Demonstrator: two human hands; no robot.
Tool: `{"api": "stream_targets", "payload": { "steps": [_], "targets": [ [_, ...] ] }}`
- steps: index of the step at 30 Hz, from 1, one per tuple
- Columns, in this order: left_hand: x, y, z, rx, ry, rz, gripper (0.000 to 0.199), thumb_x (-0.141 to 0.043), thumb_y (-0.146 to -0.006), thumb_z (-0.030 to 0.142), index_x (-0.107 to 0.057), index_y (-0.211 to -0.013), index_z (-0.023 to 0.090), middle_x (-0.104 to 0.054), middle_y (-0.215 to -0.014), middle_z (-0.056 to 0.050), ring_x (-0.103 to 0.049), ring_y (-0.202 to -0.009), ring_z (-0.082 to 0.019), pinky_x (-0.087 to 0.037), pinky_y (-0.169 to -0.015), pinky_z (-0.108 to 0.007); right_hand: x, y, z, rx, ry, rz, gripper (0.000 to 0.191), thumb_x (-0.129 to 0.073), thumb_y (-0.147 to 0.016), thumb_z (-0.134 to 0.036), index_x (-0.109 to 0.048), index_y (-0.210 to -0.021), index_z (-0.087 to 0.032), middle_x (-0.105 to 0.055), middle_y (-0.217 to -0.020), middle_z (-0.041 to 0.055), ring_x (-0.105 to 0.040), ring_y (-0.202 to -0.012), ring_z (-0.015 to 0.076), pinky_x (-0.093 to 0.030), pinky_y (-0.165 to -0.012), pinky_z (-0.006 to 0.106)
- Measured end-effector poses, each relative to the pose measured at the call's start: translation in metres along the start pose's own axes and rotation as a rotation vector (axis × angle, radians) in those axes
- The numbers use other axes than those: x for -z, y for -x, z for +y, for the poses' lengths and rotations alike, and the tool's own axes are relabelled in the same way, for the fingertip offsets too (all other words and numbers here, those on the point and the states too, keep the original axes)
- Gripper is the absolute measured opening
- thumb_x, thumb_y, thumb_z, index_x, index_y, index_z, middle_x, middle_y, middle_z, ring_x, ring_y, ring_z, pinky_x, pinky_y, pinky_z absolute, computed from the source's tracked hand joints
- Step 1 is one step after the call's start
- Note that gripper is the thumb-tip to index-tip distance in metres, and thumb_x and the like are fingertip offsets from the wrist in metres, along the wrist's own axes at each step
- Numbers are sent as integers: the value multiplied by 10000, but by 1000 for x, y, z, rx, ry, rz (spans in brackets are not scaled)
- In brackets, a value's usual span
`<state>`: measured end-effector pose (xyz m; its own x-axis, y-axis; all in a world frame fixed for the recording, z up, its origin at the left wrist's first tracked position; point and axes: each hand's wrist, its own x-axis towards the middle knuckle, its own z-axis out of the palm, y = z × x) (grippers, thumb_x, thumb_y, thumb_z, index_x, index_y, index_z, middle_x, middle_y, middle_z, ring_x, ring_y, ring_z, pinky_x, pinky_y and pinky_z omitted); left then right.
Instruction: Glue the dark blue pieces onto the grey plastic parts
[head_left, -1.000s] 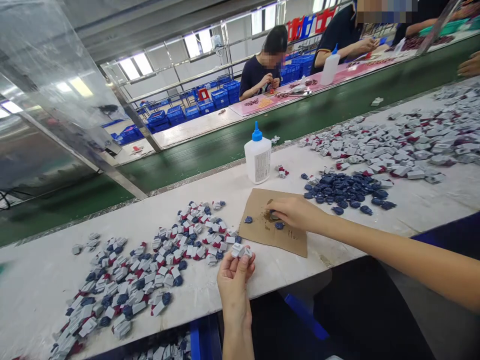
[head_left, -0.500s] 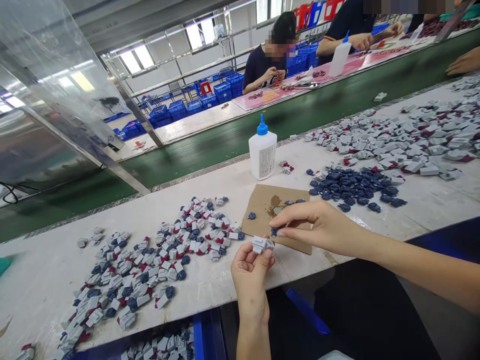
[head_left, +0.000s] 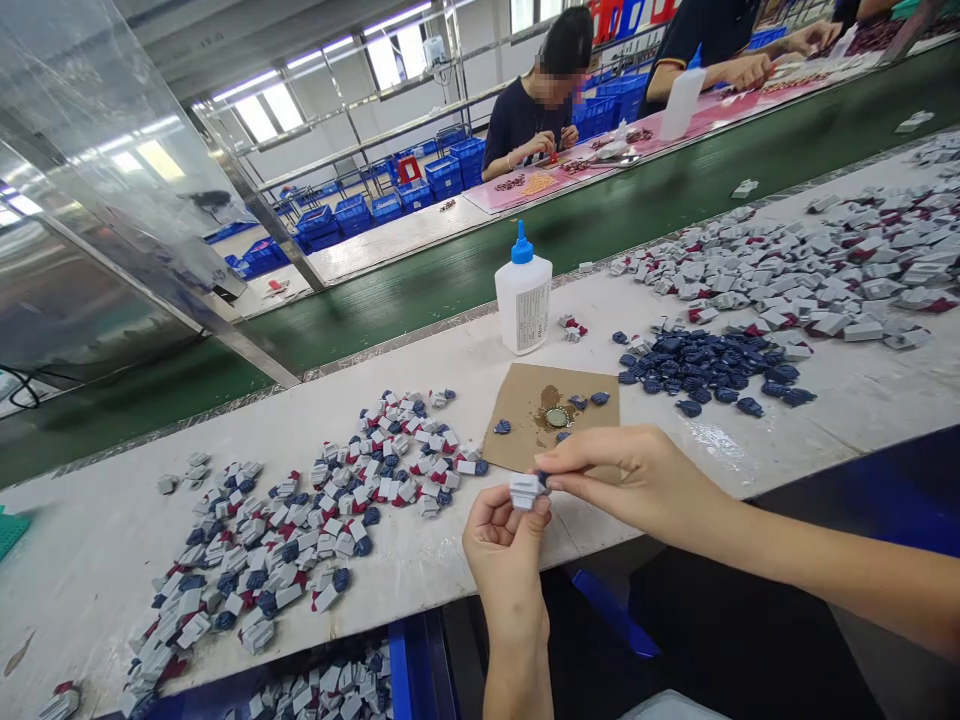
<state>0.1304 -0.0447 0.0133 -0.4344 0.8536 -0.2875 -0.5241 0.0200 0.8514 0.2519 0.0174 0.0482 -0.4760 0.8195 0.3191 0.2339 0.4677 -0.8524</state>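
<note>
- At lower centre of the frame, the left hand (head_left: 504, 540) pinches a small grey plastic part (head_left: 524, 491) between thumb and fingertips, holding it up just off the near edge of the white worktable (head_left: 840, 420).
- The right hand (head_left: 634, 478) comes in from the right, thumb and forefinger closed narrowly on a small dark blue piece (head_left: 541, 479) that touches the right side of the grey part.
- Just beyond the hands lies a brown cardboard square (head_left: 517, 420) carrying a glue puddle (head_left: 556, 416) and a few loose blue pieces.
- A white glue bottle (head_left: 523, 300) with a blue nozzle stands upright behind the cardboard, at upper centre.
- To the left of the frame spreads a pile of assembled grey, blue and red parts (head_left: 300, 520); more of them lie in a blue bin (head_left: 397, 670) under the table edge.
- To the right, a heap of dark blue pieces (head_left: 712, 365) sits near the cardboard, with a wide spread of grey parts (head_left: 825, 270) beyond it.
- Across a green conveyor belt (head_left: 465, 270), at the top of the frame, a seated person in a dark shirt (head_left: 525, 125) works at another bench.
</note>
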Motion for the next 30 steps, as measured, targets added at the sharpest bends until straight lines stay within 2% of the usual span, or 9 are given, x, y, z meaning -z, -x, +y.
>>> {"api": "stream_targets", "payload": {
  "steps": [6,10,13,16,21,24,27,28,30],
  "targets": [
    [5,-2,-6,-74,-36,-18,218,-743,-584,172,-593,-741,150,-687,-736,-14,-641,-701,-105,-486,-643,-175,-19,15,9,63,17,62,189,-539,-807,-226,-673,-940,-206,-684,-937,26,-627,-882,164,-526,-787,282],
    [9,-9,-2,-25,-4,4,268,-755,-564,214,-595,-768,145,-688,-735,-28,-633,-676,-109,-478,-595,-176,-5,-2,-3,74,6,27,294,-451,-864,-287,-595,-1113,-228,-610,-1126,32,-521,-1092,201,-430,-946,374],
    [5,-11,3,-8,-20,-2,293,-768,-537,231,-590,-753,144,-694,-726,-37,-639,-690,-124,-472,-577,-177,8,-30,-20,126,-100,317,329,-345,-906,-338,-570,-1129,-246,-580,-1165,19,-489,-1122,189,-394,-971,377],
    [-4,-9,3,1,-57,-45,281,-768,-535,234,-577,-720,143,-689,-711,-35,-638,-665,-123,-473,-570,-183,-1,-50,-23,248,-215,527,367,-278,-920,-386,-540,-1128,-236,-577,-1118,33,-510,-1072,167,-388,-957,356],
    [-6,-5,-5,41,-126,-123,243,-747,-572,227,-565,-710,143,-680,-682,-26,-641,-646,-122,-477,-579,-187,-33,-56,1,100,-235,297,392,-263,-915,-424,-491,-1152,-211,-584,-1084,64,-530,-1011,167,-404,-902,354],
    [-2,-8,-5,41,-158,-143,242,-745,-576,218,-568,-722,141,-688,-709,-37,-641,-667,-121,-481,-597,-188,-17,-63,-1,119,-239,423,441,-160,-925,-435,-485,-1136,-226,-584,-1036,46,-550,-956,150,-414,-869,338],
    [-5,-11,-1,43,-159,-111,257,-750,-563,219,-559,-716,140,-687,-713,-40,-637,-666,-126,-481,-577,-192,2,-70,-11,182,-191,653,489,-63,-916,-453,-453,-1142,-263,-555,-996,21,-556,-912,133,-415,-853,322],
    [-7,-11,-1,46,-161,-113,257,-751,-561,221,-557,-711,141,-684,-704,-37,-634,-653,-126,-479,-566,-193,3,-69,-12,199,-194,673,478,-75,-913,-460,-453,-1133,-266,-551,-971,19,-556,-885,132,-420,-842,319],
    [-10,-13,-2,51,-179,-140,246,-745,-570,226,-558,-710,144,-674,-685,-30,-626,-630,-121,-476,-560,-196,-3,-64,-7,200,-248,555,433,-147,-912,-459,-477,-1097,-246,-562,-911,29,-554,-824,141,-437,-799,321]
  ]
}}
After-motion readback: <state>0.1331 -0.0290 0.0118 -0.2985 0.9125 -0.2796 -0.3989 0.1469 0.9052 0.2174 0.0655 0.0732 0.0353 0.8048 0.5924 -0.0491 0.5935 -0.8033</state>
